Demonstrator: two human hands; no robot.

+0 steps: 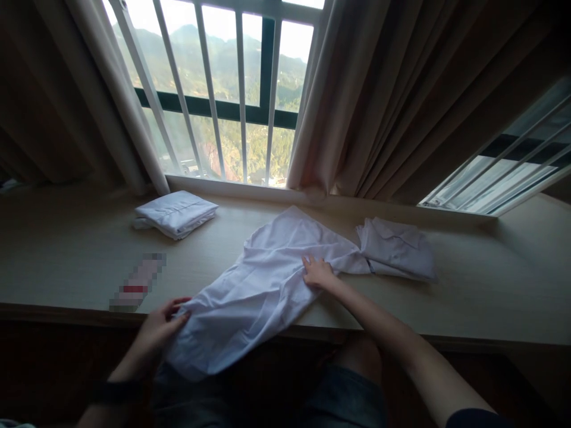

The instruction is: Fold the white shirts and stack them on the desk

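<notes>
A white shirt (267, 261) is spread across the light wooden ledge, creased, with its lower left part hanging over the front edge above my lap. My left hand (163, 327) pinches the shirt's left edge between thumb and fingers. On the right part of the cloth rests my right hand (317, 273), its fingers apart and pressing lightly on the fabric. A narrow sleeve-like part stretches right and touches a folded white shirt (397, 246) whose collar shows on top.
Folded white clothing (176, 213) lies at the back left. Nearer the front edge is a blurred-out flat item (138, 284) with a red band. Behind the ledge (482, 285) stand a barred window (243, 95) and long curtains (379, 89).
</notes>
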